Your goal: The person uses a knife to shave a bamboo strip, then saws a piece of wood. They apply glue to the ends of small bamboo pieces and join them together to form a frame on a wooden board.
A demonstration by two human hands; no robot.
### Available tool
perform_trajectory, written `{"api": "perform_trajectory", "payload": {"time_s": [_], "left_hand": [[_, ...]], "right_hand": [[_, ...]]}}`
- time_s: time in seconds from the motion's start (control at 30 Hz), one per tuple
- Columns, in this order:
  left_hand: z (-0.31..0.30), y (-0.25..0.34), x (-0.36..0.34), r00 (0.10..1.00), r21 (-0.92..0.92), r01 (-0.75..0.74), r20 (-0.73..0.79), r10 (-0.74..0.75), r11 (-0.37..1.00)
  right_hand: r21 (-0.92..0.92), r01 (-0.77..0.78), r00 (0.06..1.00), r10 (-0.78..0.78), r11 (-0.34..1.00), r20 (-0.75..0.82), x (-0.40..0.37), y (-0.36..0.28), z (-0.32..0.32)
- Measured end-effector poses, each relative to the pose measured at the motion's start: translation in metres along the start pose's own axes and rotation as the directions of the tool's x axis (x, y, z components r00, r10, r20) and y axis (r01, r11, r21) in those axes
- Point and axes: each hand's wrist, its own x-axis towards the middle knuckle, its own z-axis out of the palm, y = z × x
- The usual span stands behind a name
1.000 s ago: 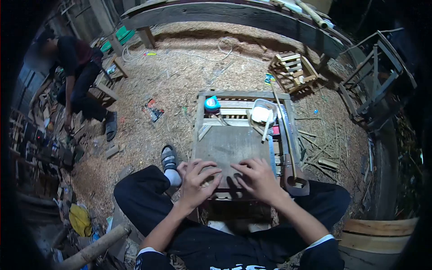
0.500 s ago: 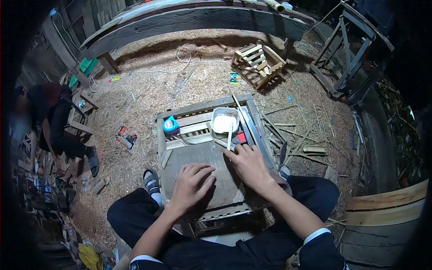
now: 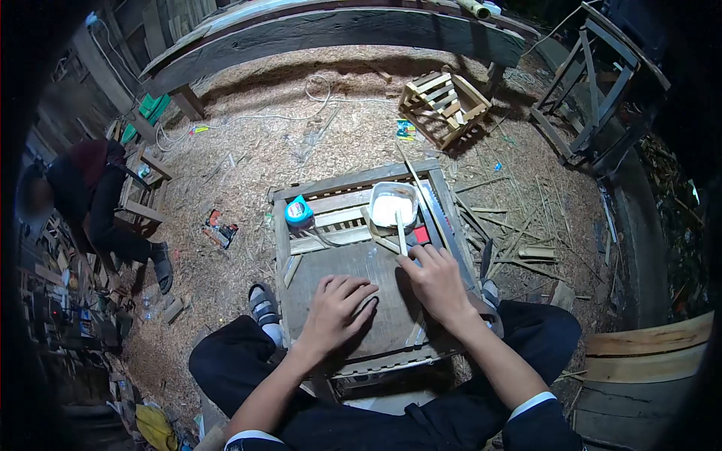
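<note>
A small wooden worktable [image 3: 331, 282] stands low between my knees. Over its board, my left hand [image 3: 336, 310] hovers with fingers curled and thumb apart; nothing shows in it. My right hand [image 3: 436, 282] is closed at the near end of a flat pale stick [image 3: 401, 234]. The stick's other end rests in a square plastic tub [image 3: 383, 194] of white paste. To the left sits a turquoise tape measure [image 3: 298, 213]. Right of the tub lie a red block [image 3: 422, 235], a long thin wooden strip [image 3: 421, 192] and a saw blade [image 3: 444, 210].
A slatted wooden crate [image 3: 444, 110] sits on the shavings-covered floor. Beyond is a long timber bench [image 3: 331, 31]. Bamboo strips [image 3: 526, 225] litter the right side, and a power tool [image 3: 219, 228] lies left. Another person [image 3: 98, 192] bends over at far left.
The whole view has shifted slightly, so the scene sits further right. My left hand's fingers and thumb are closer together. My right hand stays at the stick.
</note>
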Motion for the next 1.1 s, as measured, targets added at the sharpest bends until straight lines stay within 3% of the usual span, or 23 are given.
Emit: {"api": "perform_trajectory", "payload": {"time_s": [0.2,0.47,0.67,0.8,0.97,1.1], "left_hand": [[-0.001,-0.004,-0.001,1.0,0.03,0.008,-0.019,-0.007,1.0],[0.0,-0.003,0.009,1.0,0.027,0.021,-0.014,-0.021,0.999],[0.001,-0.007,0.013,0.999,0.019,0.022,-0.025,-0.022,1.0],[0.0,-0.008,0.015,0.999,0.018,0.029,-0.035,-0.029,0.999],[-0.001,-0.011,0.016,0.999,0.011,0.03,-0.032,-0.03,0.999],[-0.003,-0.013,0.018,0.999,0.039,0.017,-0.048,-0.015,0.999]], "right_hand": [[0.16,-0.05,0.978,0.081,0.986,-0.192,0.009,-0.005,-0.012],[0.303,-0.123,0.953,0.197,0.945,-0.228,0.027,-0.01,-0.005],[0.597,-0.265,0.863,0.463,0.757,-0.204,0.037,-0.01,0.017],[0.575,-0.293,0.866,0.467,0.764,-0.179,0.036,-0.009,0.024],[0.338,-0.189,0.93,0.278,0.922,-0.241,0.036,-0.013,0.015],[0.404,-0.221,0.906,0.34,0.888,-0.253,0.035,-0.018,0.01]]}}
